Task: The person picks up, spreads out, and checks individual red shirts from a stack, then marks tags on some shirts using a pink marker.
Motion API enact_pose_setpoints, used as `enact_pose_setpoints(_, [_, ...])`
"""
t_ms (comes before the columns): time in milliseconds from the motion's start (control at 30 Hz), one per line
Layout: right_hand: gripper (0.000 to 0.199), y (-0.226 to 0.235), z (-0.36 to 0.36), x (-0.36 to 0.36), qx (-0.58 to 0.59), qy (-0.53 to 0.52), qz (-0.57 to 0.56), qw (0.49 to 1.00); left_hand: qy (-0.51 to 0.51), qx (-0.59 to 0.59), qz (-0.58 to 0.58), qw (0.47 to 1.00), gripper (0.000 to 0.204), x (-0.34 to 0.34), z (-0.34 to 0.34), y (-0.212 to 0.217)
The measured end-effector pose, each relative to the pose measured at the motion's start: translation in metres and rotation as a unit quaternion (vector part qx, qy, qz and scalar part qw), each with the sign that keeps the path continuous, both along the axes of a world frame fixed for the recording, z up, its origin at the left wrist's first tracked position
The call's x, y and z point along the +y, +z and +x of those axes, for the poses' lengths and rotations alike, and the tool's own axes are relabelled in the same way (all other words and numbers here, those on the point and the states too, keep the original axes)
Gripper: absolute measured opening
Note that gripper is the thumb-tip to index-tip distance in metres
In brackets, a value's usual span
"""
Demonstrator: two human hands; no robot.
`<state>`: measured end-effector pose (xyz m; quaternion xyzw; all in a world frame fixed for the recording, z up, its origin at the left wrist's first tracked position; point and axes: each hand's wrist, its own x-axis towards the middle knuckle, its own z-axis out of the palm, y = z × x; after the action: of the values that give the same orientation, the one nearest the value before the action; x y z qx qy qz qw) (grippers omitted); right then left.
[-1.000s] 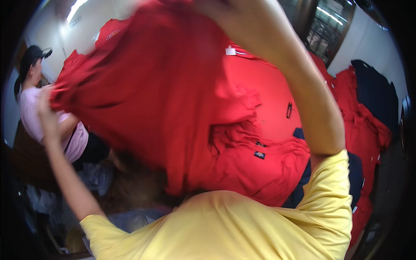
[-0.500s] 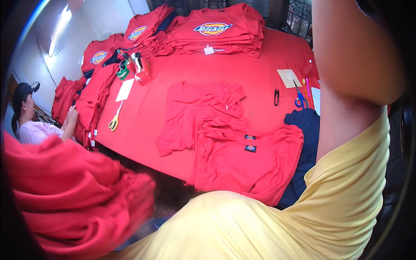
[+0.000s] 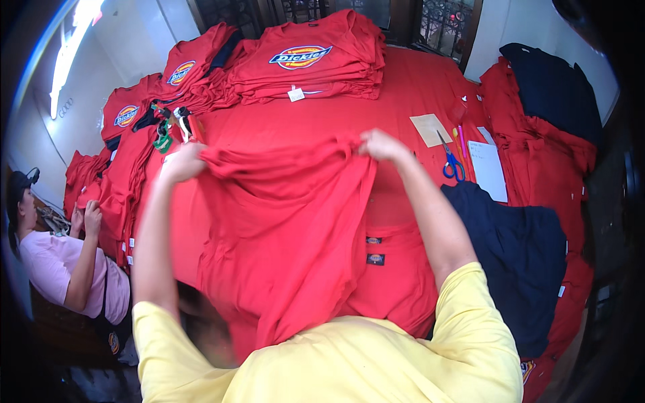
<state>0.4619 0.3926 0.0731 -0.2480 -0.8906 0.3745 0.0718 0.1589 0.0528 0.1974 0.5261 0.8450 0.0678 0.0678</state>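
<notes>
A red T-shirt (image 3: 282,228) hangs stretched between my hands, held up over the near part of the table. My left hand (image 3: 183,161) is closed on one upper corner of it, and my right hand (image 3: 380,145) grips the opposite upper corner. Loose folds fall from its top edge toward my body. Partly behind it, to the right, lie stacked red shirts (image 3: 403,285) with dark neck labels. Beside these is a dark navy garment pile (image 3: 510,255). The T-shirt hides much of the table's middle.
Tall piles of printed red shirts (image 3: 336,67) stand at the far side of the red-covered table (image 3: 403,87). Blue scissors (image 3: 453,164), pens and paper (image 3: 488,171) lie at right. Tape dispensers (image 3: 178,124) stand at left. A person in pink (image 3: 57,265) handles red fabric there.
The red fabric has come from the lower left to the front of me, now spread between both hands. My right arm has lowered from its raised position, and the view has shifted.
</notes>
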Motion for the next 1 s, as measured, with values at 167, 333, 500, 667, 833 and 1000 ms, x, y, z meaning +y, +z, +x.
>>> enact_pose_setpoints(167, [0.032,-0.075,-0.005,-0.038,0.14,-0.054,0.028,0.988,0.02,-0.071,0.004,0.997,0.046,0.072,-0.065,-0.161])
enact_pose_setpoints(333, [0.035,-0.045,-0.007,-0.093,0.161,-0.005,0.149,0.976,0.017,-0.09,-0.153,0.984,0.046,0.098,-0.094,-0.202])
enact_pose_setpoints(500, [0.008,-0.024,0.016,-0.192,0.189,0.217,0.396,0.872,0.092,-0.037,-0.069,0.993,0.045,0.088,-0.045,-0.162])
enact_pose_setpoints(667, [0.009,-0.029,0.02,-0.203,0.184,0.226,0.399,0.87,0.048,0.069,0.177,0.981,0.042,0.034,-0.035,-0.198])
enact_pose_setpoints(833, [0.01,-0.03,0.021,-0.207,0.167,0.232,0.419,0.862,0.068,0.12,0.344,0.929,0.039,-0.002,0.001,-0.203])
enact_pose_setpoints(1000, [0.015,-0.023,0.023,-0.196,0.146,0.234,0.392,0.878,0.055,0.178,0.372,0.909,0.04,-0.049,0.015,-0.185])
